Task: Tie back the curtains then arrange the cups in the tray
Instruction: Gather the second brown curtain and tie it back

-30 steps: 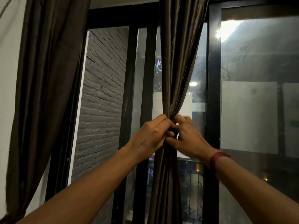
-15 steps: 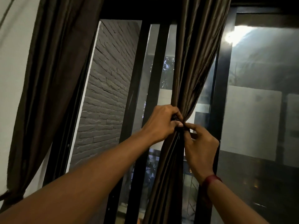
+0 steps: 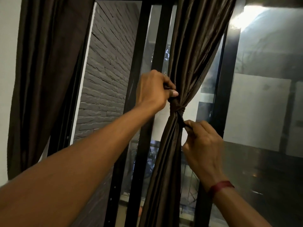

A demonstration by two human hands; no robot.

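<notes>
A dark brown satin curtain (image 3: 195,59) hangs in front of a black-framed window (image 3: 227,89) and is gathered into a narrow waist by a knot (image 3: 177,109) in a matching tie-back strip (image 3: 181,119). Above the knot the fabric fans out wide toward the top edge of the view; below it the folds fall in a tight column. The left hand (image 3: 154,90) sits just above and to the left of the knot, its fingers curled round one end of the strip and its thumb pressed against the bunched cloth. The right hand (image 3: 202,145) is just below and to the right of the knot, pinching the other end of the strip between thumb and forefinger, so the strip runs taut from the knot down to the fingertips. A red thread band (image 3: 221,185) circles the right wrist, well below the knot. Far to the left of the knot a second brown curtain (image 3: 45,71) hangs against a pale wall, and between it and the knot a grey brick wall (image 3: 106,76) shows through the glass. To the right of the knot a pane (image 3: 262,112) carries pale reflections.
</notes>
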